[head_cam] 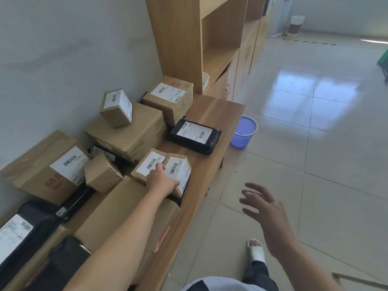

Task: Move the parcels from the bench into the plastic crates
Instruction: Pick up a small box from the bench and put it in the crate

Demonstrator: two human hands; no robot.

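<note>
The left hand (162, 180) gripped a small carton (178, 172) near the bench's (212, 114) front edge, apparently fingers over its top (thumb at the side). The right hand (265, 215) hovered spread, holding nothing. Stiff cardboard, probably light; 1 hand should suffice.

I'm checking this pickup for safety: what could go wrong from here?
1. The left hand grips one small labelled cardboard box that touches a twin box; lifting may drag the twin along.
2. Both sit near the wooden bench's front edge, so a slip could drop one onto the tiled floor.
3. The right hand hovers open, giving no support.
</note>
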